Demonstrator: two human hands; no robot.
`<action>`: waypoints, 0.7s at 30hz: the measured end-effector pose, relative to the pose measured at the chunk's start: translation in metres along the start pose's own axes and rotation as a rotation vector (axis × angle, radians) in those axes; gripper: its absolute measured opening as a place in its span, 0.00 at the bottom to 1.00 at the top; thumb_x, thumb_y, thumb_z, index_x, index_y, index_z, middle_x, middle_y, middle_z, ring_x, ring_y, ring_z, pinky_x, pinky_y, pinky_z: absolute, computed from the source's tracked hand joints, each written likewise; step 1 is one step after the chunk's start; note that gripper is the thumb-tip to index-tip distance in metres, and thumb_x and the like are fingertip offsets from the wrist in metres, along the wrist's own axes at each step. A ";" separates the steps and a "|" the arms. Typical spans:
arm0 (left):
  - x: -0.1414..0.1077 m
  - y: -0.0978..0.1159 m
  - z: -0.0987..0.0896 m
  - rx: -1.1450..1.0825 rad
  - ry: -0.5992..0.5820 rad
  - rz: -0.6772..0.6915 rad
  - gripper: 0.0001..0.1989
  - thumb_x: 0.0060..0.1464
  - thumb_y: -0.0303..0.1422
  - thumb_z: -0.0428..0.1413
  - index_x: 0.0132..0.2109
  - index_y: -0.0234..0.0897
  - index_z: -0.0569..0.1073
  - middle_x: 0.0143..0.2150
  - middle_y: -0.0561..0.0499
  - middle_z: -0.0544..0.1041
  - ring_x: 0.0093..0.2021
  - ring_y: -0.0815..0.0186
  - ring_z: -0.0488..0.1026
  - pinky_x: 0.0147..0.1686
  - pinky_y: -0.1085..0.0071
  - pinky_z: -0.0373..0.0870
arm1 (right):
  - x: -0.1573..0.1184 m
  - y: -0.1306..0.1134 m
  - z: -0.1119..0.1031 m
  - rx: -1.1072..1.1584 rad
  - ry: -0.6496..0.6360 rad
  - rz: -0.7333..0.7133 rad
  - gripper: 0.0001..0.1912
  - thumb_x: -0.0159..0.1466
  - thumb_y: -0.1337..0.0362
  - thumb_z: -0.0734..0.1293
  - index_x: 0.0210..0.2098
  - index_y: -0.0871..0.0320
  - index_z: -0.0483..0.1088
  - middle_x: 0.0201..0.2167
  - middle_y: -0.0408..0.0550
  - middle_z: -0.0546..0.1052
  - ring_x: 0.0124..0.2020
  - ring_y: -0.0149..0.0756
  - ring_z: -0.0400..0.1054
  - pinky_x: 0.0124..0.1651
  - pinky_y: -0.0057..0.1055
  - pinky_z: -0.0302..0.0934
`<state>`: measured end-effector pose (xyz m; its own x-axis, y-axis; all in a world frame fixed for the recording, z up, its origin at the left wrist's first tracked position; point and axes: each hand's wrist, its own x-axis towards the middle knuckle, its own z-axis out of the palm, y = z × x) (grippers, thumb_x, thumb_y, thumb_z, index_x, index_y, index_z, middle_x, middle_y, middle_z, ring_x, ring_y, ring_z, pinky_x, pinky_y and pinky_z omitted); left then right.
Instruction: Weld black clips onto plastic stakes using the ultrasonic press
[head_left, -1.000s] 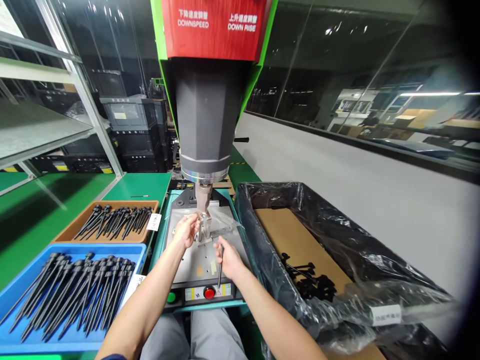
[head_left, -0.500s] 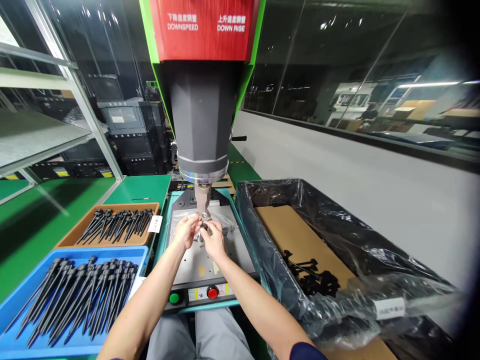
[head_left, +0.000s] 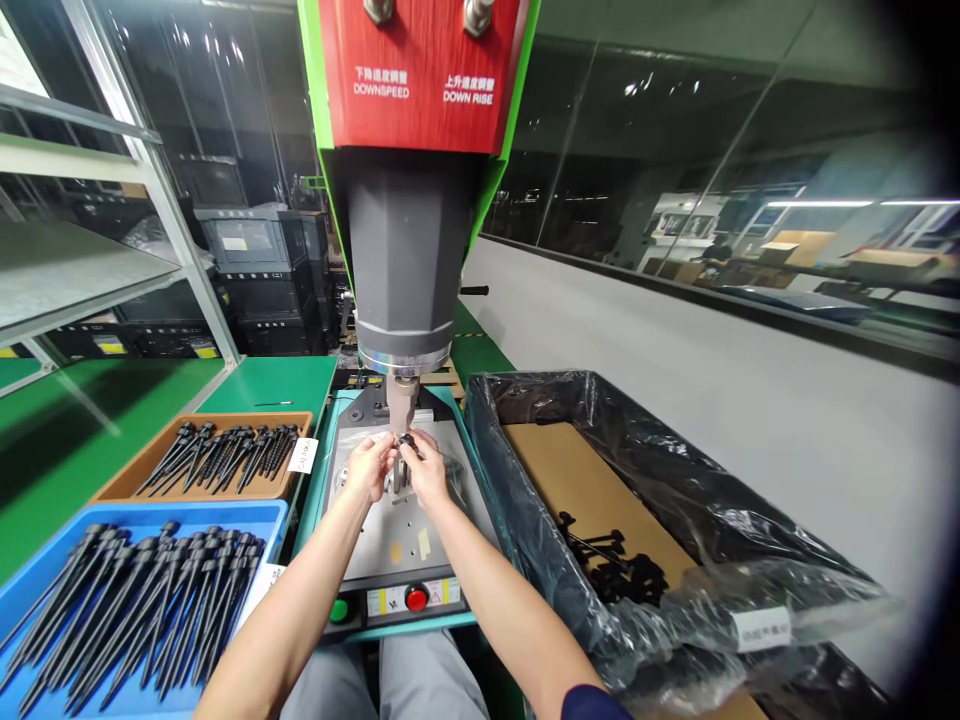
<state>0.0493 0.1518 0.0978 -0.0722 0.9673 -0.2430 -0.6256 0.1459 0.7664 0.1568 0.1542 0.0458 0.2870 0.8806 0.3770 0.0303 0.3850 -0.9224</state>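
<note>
At 5 o'clock, a dark navy sleeve ends above the elbow. Light grey trousers with soft creases cover both legs at 6 o'clock. Left hand and right hand are bare.

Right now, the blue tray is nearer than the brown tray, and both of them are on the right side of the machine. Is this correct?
One thing is wrong: the head view shows both trays on the left side of the machine. The blue tray is indeed nearer than the brown tray.
</note>
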 end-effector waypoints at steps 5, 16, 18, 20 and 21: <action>0.006 0.004 0.004 -0.038 0.023 0.033 0.08 0.44 0.24 0.65 0.31 0.33 0.72 0.26 0.53 0.76 0.19 0.77 0.70 0.16 0.85 0.65 | 0.009 -0.003 0.010 0.055 -0.014 0.068 0.15 0.56 0.60 0.69 0.43 0.53 0.78 0.51 0.50 0.73 0.52 0.42 0.67 0.55 0.36 0.62; 0.015 0.014 0.006 -0.101 -0.009 0.065 0.08 0.43 0.24 0.65 0.33 0.31 0.73 0.27 0.53 0.76 0.20 0.76 0.71 0.17 0.84 0.65 | 0.017 -0.002 0.001 0.054 -0.049 0.020 0.13 0.56 0.59 0.69 0.39 0.56 0.78 0.45 0.51 0.78 0.50 0.45 0.69 0.55 0.39 0.59; 0.012 0.012 0.007 -0.090 -0.024 0.068 0.09 0.42 0.25 0.65 0.32 0.31 0.73 0.25 0.54 0.74 0.20 0.76 0.70 0.17 0.84 0.64 | 0.020 -0.001 0.002 0.079 -0.059 0.065 0.13 0.54 0.59 0.69 0.37 0.57 0.78 0.41 0.50 0.79 0.45 0.44 0.71 0.51 0.38 0.62; 0.009 0.011 0.008 -0.078 -0.032 0.072 0.09 0.42 0.25 0.65 0.31 0.31 0.73 0.24 0.55 0.74 0.20 0.76 0.70 0.16 0.84 0.63 | 0.023 0.000 0.005 0.106 -0.067 0.110 0.13 0.53 0.59 0.69 0.36 0.58 0.76 0.36 0.49 0.79 0.39 0.42 0.71 0.46 0.36 0.63; 0.008 0.011 0.008 -0.073 -0.035 0.074 0.09 0.42 0.25 0.65 0.31 0.31 0.73 0.24 0.54 0.74 0.20 0.76 0.70 0.16 0.84 0.63 | 0.024 0.001 0.006 0.110 -0.065 0.123 0.13 0.53 0.59 0.69 0.35 0.59 0.76 0.35 0.48 0.79 0.37 0.41 0.71 0.45 0.35 0.63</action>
<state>0.0485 0.1628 0.1090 -0.0945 0.9817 -0.1654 -0.6742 0.0592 0.7361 0.1576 0.1773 0.0545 0.2193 0.9376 0.2698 -0.1073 0.2980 -0.9485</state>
